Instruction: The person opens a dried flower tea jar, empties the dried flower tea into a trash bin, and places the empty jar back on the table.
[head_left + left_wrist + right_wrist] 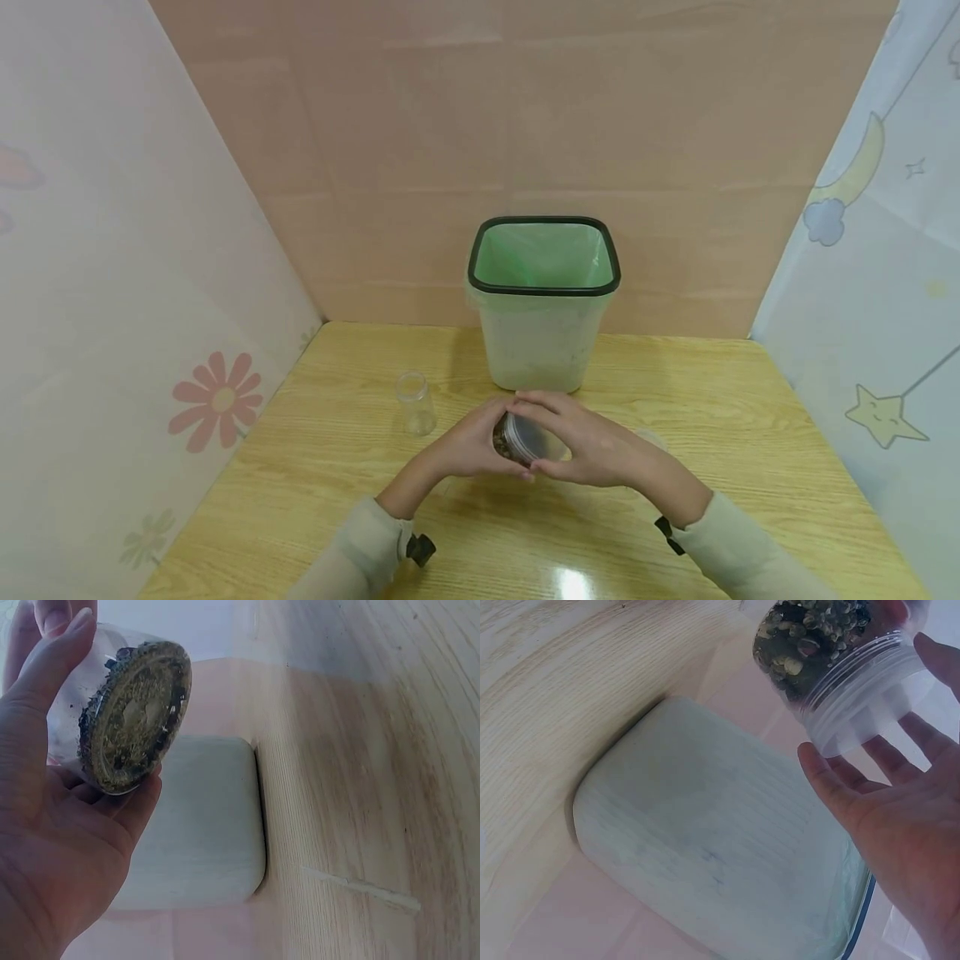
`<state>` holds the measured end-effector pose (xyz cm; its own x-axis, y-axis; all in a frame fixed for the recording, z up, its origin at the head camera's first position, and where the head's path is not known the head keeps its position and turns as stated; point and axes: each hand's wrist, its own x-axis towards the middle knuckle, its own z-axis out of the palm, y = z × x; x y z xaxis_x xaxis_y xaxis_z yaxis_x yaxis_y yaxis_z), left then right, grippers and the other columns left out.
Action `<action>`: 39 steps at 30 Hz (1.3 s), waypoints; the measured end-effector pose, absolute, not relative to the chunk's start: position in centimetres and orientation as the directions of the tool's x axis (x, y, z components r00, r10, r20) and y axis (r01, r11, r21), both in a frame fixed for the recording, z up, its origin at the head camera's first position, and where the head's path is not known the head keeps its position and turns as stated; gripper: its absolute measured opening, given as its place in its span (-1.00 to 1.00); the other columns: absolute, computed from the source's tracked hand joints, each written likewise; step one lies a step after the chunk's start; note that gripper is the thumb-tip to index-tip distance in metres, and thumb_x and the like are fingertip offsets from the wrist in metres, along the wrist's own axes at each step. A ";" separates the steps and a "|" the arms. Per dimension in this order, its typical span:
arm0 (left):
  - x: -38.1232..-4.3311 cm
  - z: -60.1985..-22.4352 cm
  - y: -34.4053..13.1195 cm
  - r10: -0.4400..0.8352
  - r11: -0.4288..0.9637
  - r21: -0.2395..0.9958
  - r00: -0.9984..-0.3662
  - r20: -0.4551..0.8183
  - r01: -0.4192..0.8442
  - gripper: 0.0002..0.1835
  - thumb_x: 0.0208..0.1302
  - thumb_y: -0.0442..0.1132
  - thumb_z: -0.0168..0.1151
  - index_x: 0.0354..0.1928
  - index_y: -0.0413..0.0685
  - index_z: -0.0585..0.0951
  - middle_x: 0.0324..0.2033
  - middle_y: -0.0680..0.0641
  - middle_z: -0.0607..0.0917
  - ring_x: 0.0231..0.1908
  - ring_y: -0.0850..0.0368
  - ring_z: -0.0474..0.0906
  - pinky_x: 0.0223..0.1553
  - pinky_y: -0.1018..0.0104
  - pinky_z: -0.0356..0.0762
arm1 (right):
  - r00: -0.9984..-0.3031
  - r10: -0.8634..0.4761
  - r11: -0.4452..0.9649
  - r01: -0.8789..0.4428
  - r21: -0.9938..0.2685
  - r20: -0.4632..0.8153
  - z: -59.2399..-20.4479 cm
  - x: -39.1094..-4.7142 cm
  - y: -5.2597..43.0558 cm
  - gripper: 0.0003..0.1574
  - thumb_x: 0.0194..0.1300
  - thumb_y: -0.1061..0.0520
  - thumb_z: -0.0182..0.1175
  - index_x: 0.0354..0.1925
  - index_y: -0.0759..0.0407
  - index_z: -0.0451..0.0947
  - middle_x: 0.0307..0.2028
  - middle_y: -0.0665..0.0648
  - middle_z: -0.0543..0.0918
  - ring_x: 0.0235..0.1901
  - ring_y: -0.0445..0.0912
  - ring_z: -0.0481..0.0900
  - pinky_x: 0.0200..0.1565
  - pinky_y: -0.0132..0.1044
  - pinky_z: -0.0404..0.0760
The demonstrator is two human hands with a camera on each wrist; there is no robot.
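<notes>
A clear plastic jar [502,440] is held tilted above the table in both hands. Dried plant bits and pebble-like pieces show through its wall [802,645]. My left hand [480,442] grips the jar's body, its thumb and fingers curled around the base end; that base [139,712] faces the left wrist view. My right hand [596,442] grips the translucent screw lid [870,705] with thumb and fingers around its rim. The lid sits on the jar. Whether it is loose cannot be told.
Behind the hands stands a pale waste bin [540,342] with a black rim and green liner. A clear glass cylinder [416,408] stands left on the wooden table [360,358]. Some clear round item [651,437] is partly hidden behind the right wrist.
</notes>
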<state>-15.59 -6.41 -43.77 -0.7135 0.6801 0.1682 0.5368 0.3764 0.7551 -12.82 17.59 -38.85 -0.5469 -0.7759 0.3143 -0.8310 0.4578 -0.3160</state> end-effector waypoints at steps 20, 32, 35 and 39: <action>-15.1 -43.5 -6.1 0.587 0.451 0.762 -0.798 0.139 0.464 0.09 -0.04 0.21 0.60 0.51 0.17 0.24 0.21 0.07 0.52 0.06 0.19 0.53 0.01 0.31 0.60 | -0.683 -0.669 0.590 -0.727 -0.351 0.292 -38.6 -12.8 17.7 0.00 0.28 -0.20 0.40 0.52 0.05 0.24 0.45 0.24 0.31 0.37 0.15 0.40 0.22 0.06 0.55; -14.7 -43.9 -5.4 0.524 0.543 0.683 -0.833 0.178 0.488 0.12 -0.07 0.25 0.60 0.52 0.12 0.25 0.29 -0.01 0.48 0.08 0.12 0.50 -0.02 0.27 0.59 | -0.759 -0.600 0.644 -0.646 -0.410 0.252 -39.0 -12.9 17.1 0.03 0.28 -0.32 0.33 0.50 0.11 0.26 0.36 0.17 0.42 0.29 0.14 0.48 0.21 0.09 0.55; -14.7 -43.9 -5.3 0.535 0.534 0.675 -0.821 0.197 0.510 0.12 -0.06 0.25 0.59 0.52 0.11 0.25 0.27 0.00 0.49 0.09 0.13 0.51 -0.01 0.27 0.59 | -0.763 -0.604 0.647 -0.639 -0.416 0.230 -39.0 -12.8 17.1 0.01 0.29 -0.30 0.34 0.51 0.08 0.26 0.35 0.14 0.43 0.28 0.10 0.49 0.20 0.06 0.56; -14.6 -43.9 -5.4 0.556 0.513 0.679 -0.806 0.203 0.525 0.11 -0.04 0.24 0.59 0.52 0.14 0.23 0.28 0.02 0.49 0.11 0.15 0.50 0.02 0.27 0.59 | -0.752 -0.621 0.639 -0.649 -0.413 0.221 -38.9 -12.7 17.1 -0.01 0.30 -0.24 0.36 0.51 0.11 0.26 0.35 0.10 0.42 0.28 0.05 0.49 0.21 0.01 0.56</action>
